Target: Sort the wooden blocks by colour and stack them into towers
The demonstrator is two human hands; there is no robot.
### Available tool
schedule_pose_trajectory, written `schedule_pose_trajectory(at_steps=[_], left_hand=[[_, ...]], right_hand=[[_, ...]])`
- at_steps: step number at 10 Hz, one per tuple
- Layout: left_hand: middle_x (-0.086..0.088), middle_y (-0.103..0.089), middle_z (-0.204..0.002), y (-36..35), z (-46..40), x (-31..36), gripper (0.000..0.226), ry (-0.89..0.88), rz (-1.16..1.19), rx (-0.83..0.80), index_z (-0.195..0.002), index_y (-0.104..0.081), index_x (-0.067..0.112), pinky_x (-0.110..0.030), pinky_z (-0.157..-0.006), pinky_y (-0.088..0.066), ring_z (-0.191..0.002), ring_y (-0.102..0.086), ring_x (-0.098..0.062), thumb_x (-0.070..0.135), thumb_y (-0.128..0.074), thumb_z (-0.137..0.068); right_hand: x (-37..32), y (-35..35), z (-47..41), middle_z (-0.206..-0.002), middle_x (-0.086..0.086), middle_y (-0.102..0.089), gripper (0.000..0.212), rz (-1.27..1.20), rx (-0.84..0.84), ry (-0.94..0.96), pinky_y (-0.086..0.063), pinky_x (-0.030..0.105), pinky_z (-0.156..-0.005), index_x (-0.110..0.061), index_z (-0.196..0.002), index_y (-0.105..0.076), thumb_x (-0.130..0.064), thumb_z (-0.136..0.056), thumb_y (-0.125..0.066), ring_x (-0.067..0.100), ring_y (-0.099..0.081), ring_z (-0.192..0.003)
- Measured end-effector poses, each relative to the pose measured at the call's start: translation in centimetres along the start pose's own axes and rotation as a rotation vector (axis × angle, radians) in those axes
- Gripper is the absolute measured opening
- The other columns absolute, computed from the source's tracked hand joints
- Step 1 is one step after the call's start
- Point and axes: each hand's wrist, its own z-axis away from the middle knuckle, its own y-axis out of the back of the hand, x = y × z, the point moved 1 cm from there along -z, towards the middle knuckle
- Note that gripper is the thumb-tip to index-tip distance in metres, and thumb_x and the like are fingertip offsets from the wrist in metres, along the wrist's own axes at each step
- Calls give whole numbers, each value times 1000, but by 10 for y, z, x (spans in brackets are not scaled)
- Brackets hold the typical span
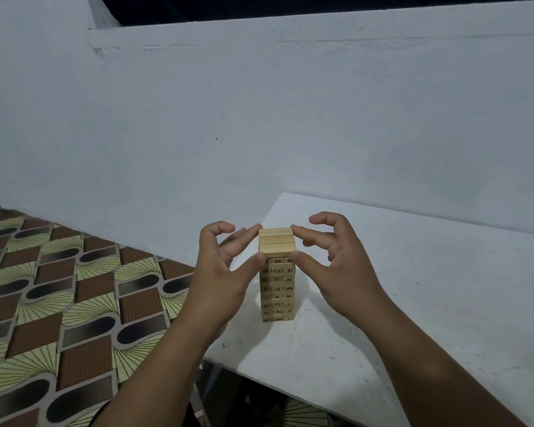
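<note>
Wooden blocks make one tall tower (277, 274) that stands upright on the white tabletop (413, 303), right in front of you. Every block looks the same pale wood colour, and small dark numbers show on the side facing you.

Your left hand (221, 263) is on the left side of the tower and your right hand (336, 266) is on the right side. The tower sits right between them, so both hands are just as near. Each grip is a pinch on the top layer (276, 240): your left thumb (253, 263) and a fingertip touch its left end, and your right thumb (302, 263) and a fingertip touch its right end. Your other fingers curl up and away from the wood.

The top blocks lie flat with their long side running left to right, from one hand to the other. So you are squeezing them at their two short ends. The tower's own long side goes straight up.

I think you are straightening or lifting that top layer. Push evenly from both sides, or the tall, thin tower may lean and fall.

A patterned mat (74, 303) lies to the left, below the tabletop.
</note>
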Motion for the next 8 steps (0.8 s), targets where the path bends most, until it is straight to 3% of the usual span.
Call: schedule_pose_trajectory(at_steps=[3, 4, 6, 8], left_hand=[[23, -66, -123, 1, -2, -4, 45, 36, 18, -1, -119, -35, 37, -56, -114, -30, -129, -51, -25, 20, -67, -91], [24, -65, -124, 0, -1, -2, 54, 39, 17, -5, -119, -35, 40, -58, -113, -31, -128, -50, -33, 36, -71, -80], [27, -63, -125, 0, -1, -2, 71, 70, 8, -19, -123, -33, 49, -60, -112, -31, -128, -50, -28, 52, -71, -63], [29, -62, -126, 4, 2, -8, 73, 79, 25, 4, -127, -34, 48, -54, -111, -33, -128, -50, -24, 45, -73, -66]], right_hand=[[3, -1, -1, -113, -31, -66, 50, 0, -1, -21, -37, 15, -89, -39, -120, -41, -29, -85, -75, -7, -54, -109], [3, -2, -1, -113, -32, -66, 51, -1, -3, -35, -37, 16, -89, -41, -120, -40, -29, -84, -75, -6, -54, -110], [4, -3, -1, -113, -34, -64, 53, 9, -4, -49, -36, 14, -87, -43, -120, -39, -31, -84, -75, -8, -54, -110], [9, -2, 1, -117, -34, -63, 57, -1, 1, -65, -34, 12, -85, -46, -123, -38, -32, -83, -76, -10, -53, -111]])
